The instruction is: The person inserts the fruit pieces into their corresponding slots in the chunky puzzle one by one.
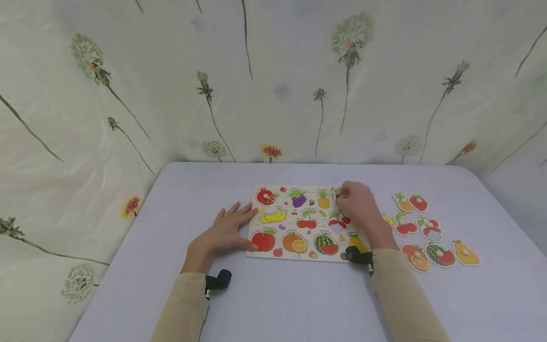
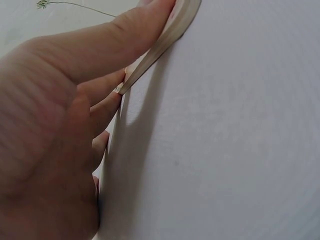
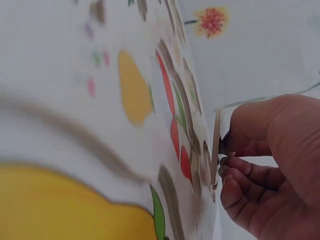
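A fruit puzzle board [image 1: 256, 255] lies flat on the table, with printed fruit shapes across it. My left hand [image 1: 223, 232] rests along its left edge, fingers spread over the upper left side and thumb by the apple [image 1: 263, 241]. In the left wrist view the thumb lies on the board's rim [image 2: 159, 49]. My right hand [image 1: 358, 202] is at the top right corner, thumb and fingers pinching a small puzzle piece [image 3: 216, 145] by its knob. The piece stands edge-on in the right wrist view, and its picture is mostly hidden by the hand.
Several knobbed puzzle pieces lie right of the board, among them a pineapple [image 1: 403, 203], a strawberry [image 1: 418, 203], an orange [image 1: 415, 259], a watermelon [image 1: 440, 255] and a yellow pear [image 1: 467, 253]. Behind the table [image 1: 299, 304] hangs a flowered cloth [image 1: 278, 114].
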`<state>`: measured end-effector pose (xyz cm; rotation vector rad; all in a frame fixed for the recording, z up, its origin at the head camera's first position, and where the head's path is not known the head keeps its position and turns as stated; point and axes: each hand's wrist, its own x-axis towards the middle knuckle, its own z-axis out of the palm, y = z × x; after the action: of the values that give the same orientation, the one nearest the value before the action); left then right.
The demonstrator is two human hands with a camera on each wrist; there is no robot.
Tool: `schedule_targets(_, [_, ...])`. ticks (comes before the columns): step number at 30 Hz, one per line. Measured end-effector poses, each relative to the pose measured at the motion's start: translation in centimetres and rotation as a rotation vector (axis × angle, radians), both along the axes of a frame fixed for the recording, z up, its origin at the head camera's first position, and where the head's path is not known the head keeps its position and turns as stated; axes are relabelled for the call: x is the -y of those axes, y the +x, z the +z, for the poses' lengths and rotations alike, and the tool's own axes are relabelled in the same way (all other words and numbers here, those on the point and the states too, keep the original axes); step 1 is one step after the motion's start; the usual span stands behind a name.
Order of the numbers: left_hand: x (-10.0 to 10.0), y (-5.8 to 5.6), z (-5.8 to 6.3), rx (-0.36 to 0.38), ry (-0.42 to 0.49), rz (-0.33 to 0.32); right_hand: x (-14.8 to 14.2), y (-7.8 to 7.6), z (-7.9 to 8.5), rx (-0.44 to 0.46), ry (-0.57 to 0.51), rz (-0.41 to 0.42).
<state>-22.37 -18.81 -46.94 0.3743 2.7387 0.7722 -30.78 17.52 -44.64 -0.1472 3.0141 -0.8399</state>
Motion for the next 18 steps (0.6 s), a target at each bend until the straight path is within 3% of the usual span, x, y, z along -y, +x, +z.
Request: schedule_targets(18, [0.0,-0.1,0.0,0.0,-0.009,0.008,2.2,0.2,0.9,0.043,0.054,0.075])
